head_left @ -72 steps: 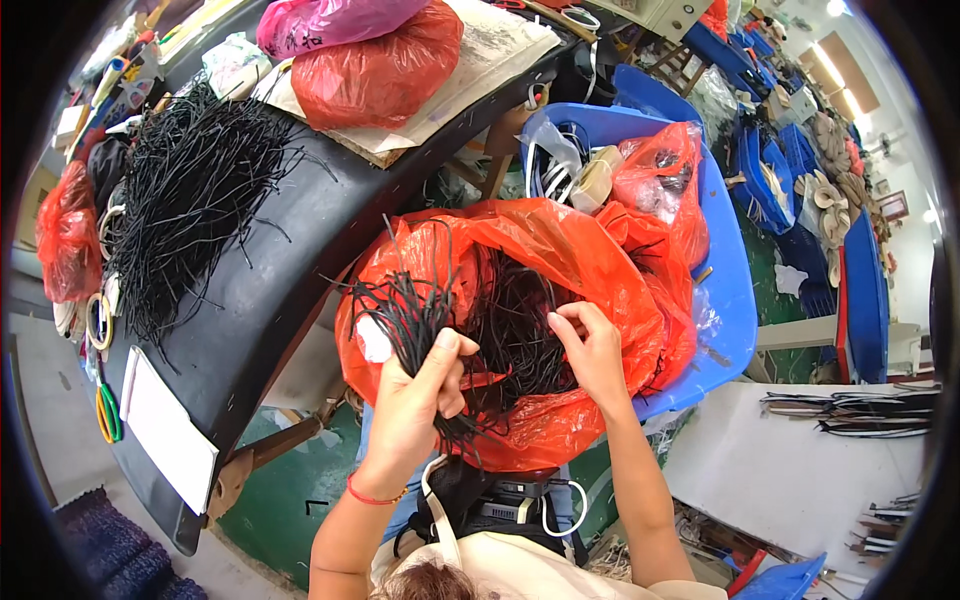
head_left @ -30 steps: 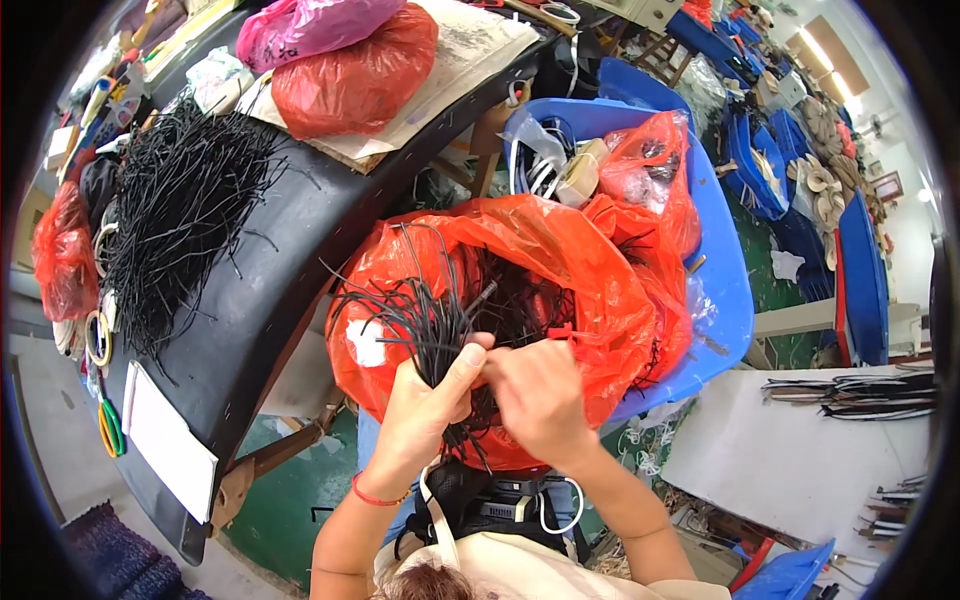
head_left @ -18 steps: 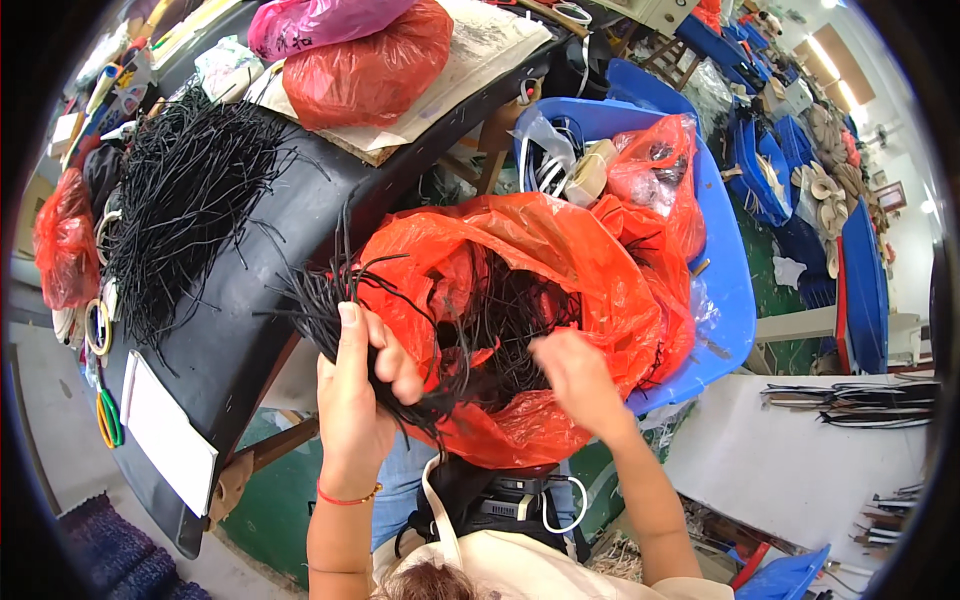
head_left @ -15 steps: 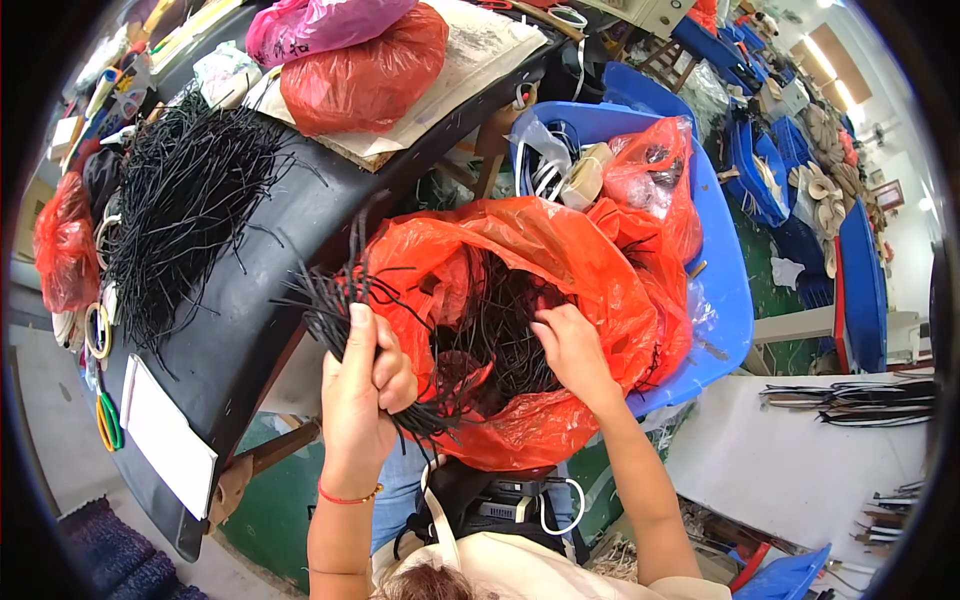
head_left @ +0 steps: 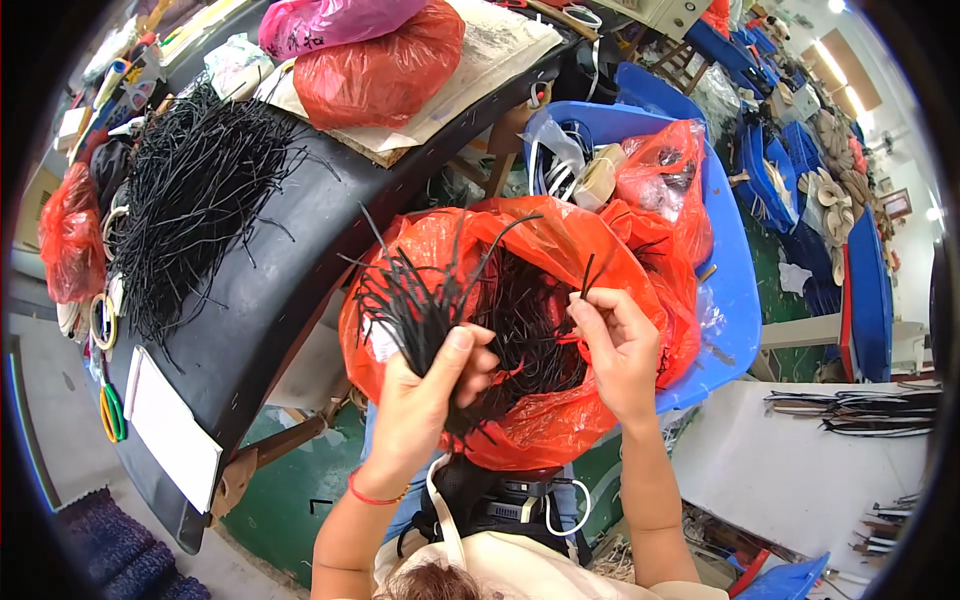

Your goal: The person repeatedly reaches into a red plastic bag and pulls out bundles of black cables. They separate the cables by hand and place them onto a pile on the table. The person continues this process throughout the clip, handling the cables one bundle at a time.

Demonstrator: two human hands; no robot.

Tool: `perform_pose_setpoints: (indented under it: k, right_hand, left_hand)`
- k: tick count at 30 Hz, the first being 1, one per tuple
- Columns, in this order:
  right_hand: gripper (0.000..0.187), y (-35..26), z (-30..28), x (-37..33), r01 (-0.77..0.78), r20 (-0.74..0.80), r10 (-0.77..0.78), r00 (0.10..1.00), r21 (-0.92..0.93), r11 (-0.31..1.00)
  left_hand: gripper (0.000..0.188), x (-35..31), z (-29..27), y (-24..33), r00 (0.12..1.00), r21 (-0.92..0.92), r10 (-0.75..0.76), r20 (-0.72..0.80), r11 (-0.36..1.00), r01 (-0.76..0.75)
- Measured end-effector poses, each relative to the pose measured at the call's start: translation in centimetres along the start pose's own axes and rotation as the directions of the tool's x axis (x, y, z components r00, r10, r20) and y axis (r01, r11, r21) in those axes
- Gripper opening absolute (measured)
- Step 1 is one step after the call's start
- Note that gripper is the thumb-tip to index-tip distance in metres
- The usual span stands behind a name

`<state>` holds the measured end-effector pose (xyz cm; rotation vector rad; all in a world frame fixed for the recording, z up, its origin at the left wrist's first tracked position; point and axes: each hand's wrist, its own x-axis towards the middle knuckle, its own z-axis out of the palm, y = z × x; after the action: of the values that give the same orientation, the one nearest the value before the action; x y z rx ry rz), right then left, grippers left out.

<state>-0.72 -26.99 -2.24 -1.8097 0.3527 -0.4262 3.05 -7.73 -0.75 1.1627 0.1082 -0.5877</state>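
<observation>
A thick bunch of black cords (head_left: 425,315) is gripped in my left hand (head_left: 436,392), above the left side of an open red plastic bag (head_left: 560,240). Their loose ends fan upward and away from me. My right hand (head_left: 622,345) pinches a black cord (head_left: 588,275) between thumb and fingertips over the bag's right side. Inside the bag lies a tangled heap of more black cords (head_left: 535,335). The bag rests against a blue plastic tub (head_left: 735,300), in front of my lap.
On the dark curved table (head_left: 310,240) at left lies a large pile of black cords (head_left: 200,190). Farther back sit a red bag (head_left: 380,75) and a pink bag (head_left: 335,25) on a board. A white pad (head_left: 170,425) lies near the table edge. Dark strips (head_left: 860,408) lie on a white surface at right.
My left hand has moved right with the bunch, over the bag. My right hand has lifted out of the heap and now holds a cord in a pinch.
</observation>
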Motion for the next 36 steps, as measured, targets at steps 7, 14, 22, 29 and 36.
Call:
perform_pose_setpoints:
  k: [7, 14, 22, 29, 36]
  right_hand:
    - [0.01, -3.5, 2.4, 0.0, 0.12, 0.171, -0.135, 0.976, 0.091, 0.989]
    - [0.021, -3.3, 3.1, 1.3, -0.046, 0.212, 0.003, 0.977, 0.197, 0.979]
    - [0.024, 9.0, -0.6, -2.7, -0.145, 0.41, 0.251, 0.877, -0.271, 0.952]
    - [0.02, 11.8, 1.9, 1.2, 0.159, 0.225, 0.016, 0.974, -0.736, 0.658]
    - [0.018, 8.1, -0.2, 1.3, 0.024, 0.051, 0.002, 0.999, -0.486, 0.874]
  left_hand:
    - [0.025, 0.7, 2.3, -2.2, 0.974, 0.137, 0.201, 0.103, 0.967, -0.214]
    - [0.026, 0.3, 1.3, -0.7, 0.96, -0.107, 0.28, 0.022, 0.955, -0.276]
    - [0.024, -0.4, -3.3, 5.1, 0.968, -0.235, 0.173, -0.18, 0.948, -0.213]
    - [0.022, -0.1, -1.7, 3.4, 0.999, -0.203, 0.018, -0.042, 0.979, -0.026]
    - [0.024, 0.1, -2.1, 2.2, 0.999, -0.186, 0.022, -0.023, 0.982, -0.026]
